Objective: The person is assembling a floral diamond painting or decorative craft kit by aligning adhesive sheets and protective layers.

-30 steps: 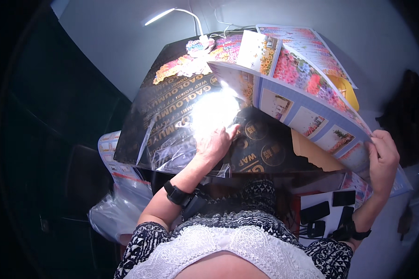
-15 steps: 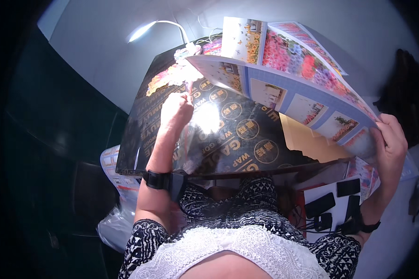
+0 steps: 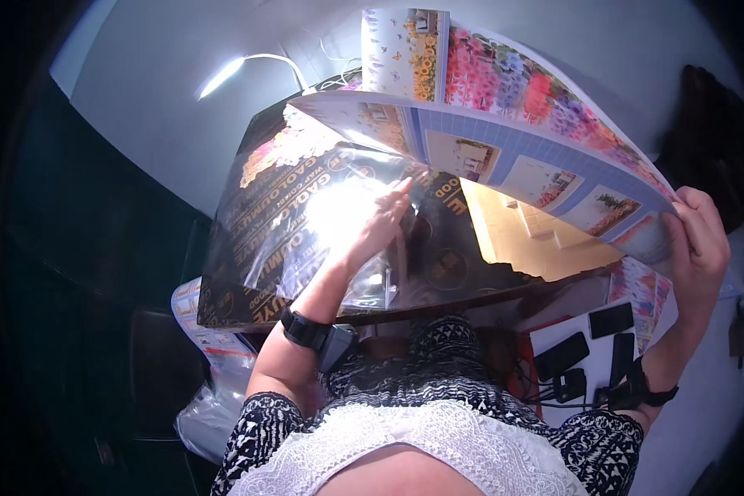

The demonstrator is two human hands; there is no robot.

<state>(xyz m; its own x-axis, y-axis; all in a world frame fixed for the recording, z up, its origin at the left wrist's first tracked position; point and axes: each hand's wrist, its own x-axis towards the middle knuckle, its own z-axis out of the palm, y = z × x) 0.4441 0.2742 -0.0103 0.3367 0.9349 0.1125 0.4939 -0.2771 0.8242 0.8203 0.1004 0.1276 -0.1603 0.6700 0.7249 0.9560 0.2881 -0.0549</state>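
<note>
My right hand (image 3: 698, 236) grips the right end of a large printed sheet (image 3: 541, 140), its fingers closed over the edge. The sheet bows upward over the table; flower pictures and blue panels with small pictures show on it. Clear plastic film (image 3: 281, 256), perhaps a bag, lies on the dark table and glares strongly under the light. My left hand (image 3: 376, 223) is over this film with its fingers drawn together, seemingly pinching it by its upper right corner. The fingertips are just below the sheet's raised left part.
A dark board table (image 3: 223, 302) carries a pile of colourful cut-outs (image 3: 285, 145) at its far left. Behind it glows a white lamp (image 3: 223, 78). Brown cardboard (image 3: 512, 236) lies under the sheet. Phones (image 3: 562, 355) and cables rest on a white surface at lower right.
My left hand has moved right and slightly nearer, and the clear film has spread rightward with it. My right hand keeps its hold on the sheet. The whole view has shifted slightly.
</note>
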